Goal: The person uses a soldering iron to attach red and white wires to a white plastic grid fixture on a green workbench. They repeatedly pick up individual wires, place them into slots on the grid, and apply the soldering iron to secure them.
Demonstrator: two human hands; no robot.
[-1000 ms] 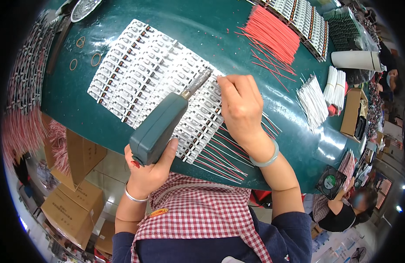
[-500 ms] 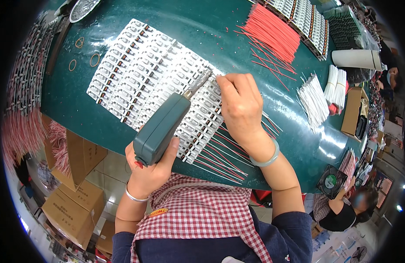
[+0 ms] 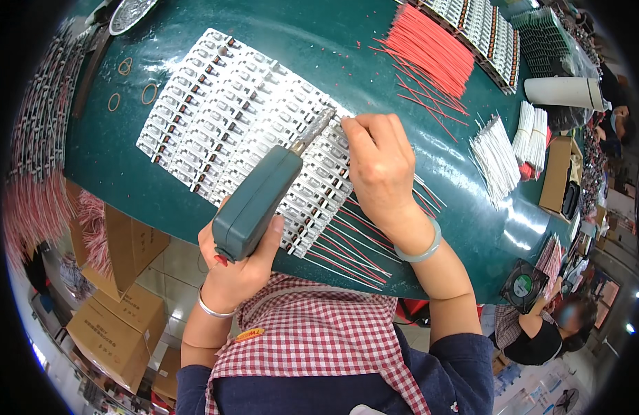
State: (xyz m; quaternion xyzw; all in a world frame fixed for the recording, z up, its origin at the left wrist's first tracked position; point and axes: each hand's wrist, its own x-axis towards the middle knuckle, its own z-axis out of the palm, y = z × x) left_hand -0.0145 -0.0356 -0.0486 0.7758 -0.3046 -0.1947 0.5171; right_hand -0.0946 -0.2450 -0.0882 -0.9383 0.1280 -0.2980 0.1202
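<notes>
Both hands closed: left hand (image 3: 238,278) round a green gun-shaped tool (image 3: 258,197), right hand (image 3: 381,164) pinching, on what I cannot tell — a slipping tip (image 3: 322,122), if hot, could burn adjacent fingertips (image 3: 350,124)

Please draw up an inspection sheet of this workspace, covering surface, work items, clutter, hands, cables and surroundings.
Surface: green table, glare toward the right.
Work items: white parts in rows; green tool, metal tip at their upper right edge, contact unclear.
Clutter: rubber bands at left; red scraps beyond the parts.
Hands: left hand grips the tool; right hand has curled fingers at the parts' right edge, any grip hidden.
Cables: leads, red and white, extend from the parts' lower right edge; red wires and white wires lie in piles; tool cord unclear.
Surroundings: cartons at lower left; co-worker at right.
</notes>
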